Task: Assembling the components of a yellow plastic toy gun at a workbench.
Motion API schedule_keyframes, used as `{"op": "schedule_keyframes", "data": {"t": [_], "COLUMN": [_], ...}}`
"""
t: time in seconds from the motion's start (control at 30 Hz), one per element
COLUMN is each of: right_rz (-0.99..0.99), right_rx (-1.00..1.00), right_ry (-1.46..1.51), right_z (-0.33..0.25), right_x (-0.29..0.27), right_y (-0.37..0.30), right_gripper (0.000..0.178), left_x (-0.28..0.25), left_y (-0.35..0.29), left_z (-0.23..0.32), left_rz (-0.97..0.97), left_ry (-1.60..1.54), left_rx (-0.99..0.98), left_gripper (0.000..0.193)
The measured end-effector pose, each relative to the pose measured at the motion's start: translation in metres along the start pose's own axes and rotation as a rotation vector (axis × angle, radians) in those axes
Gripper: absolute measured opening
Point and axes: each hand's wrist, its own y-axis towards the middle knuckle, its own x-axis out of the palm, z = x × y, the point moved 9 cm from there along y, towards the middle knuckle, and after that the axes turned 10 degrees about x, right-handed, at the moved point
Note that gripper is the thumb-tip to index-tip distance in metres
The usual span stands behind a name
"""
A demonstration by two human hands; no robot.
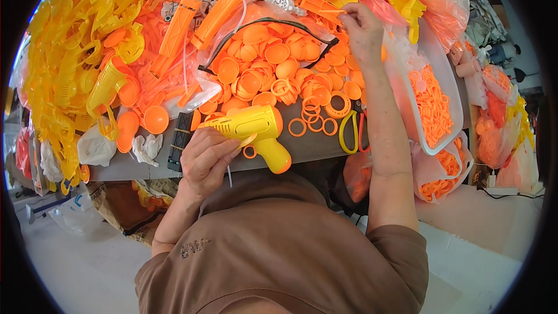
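Left hand [204, 160] clamped on yellow toy gun body [256, 128], fingers curled over its rear end, thumb side toward the barrel. Orange grip end pointing down and right of the hand, hanging over the grey table edge [314, 145]. Small orange ring [250, 152] just under the gun body, right beside the left fingertips.

Right hand [363, 32] reached far forward, well apart from the left. Fingers pinched together on a thin orange rod-like piece [331, 10] at the top of the pile; exact shape too small to tell. Forearm running straight back past a clear tray of small orange rings [433, 104] on its right.

Between the two hands: clear bag of orange round caps [273, 58], black-rimmed opening. Loose orange rings [317, 119] on the table just right of the gun, near the right forearm. Yellow-handled scissors [349, 131] touching the forearm's left side, by the look of it.

Left of the left hand: heap of yellow gun shells [75, 52], orange half-spheres [154, 119], crumpled white cloth [145, 146]. Ahead of the left hand: long orange housings [218, 14].
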Motion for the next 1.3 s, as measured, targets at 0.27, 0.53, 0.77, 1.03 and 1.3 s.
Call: {"op": "schedule_keyframes", "data": {"t": [0.27,0.53,0.77,1.03,1.3], "right_rz": [-0.542,-0.637,-0.671,-0.534,-0.625], "right_rx": [-0.173,-0.132,-0.178,-0.212,-0.344], "right_ry": [0.172,0.326,0.043,-0.14,-0.335], "right_z": [-0.098,-0.086,-0.095,-0.08,-0.094], "right_x": [0.054,0.064,0.075,0.086,0.109], "right_y": [-0.155,-0.214,-0.213,-0.184,-0.186], "right_gripper": [0.022,0.025,0.026,0.025,0.033], "left_x": [0.012,0.027,0.022,-0.008,0.006], "left_y": [0.002,-0.015,-0.019,-0.017,-0.026], "left_z": [-0.007,-0.002,0.004,-0.005,-0.012], "left_rz": [0.078,-0.078,-0.097,-0.052,-0.105], "left_ry": [-0.659,-0.771,-0.481,-0.155,-0.1], "left_rx": [-0.305,-0.407,-0.288,-0.199,-0.069], "left_gripper": [0.012,0.009,0.011,0.014,0.015]}}
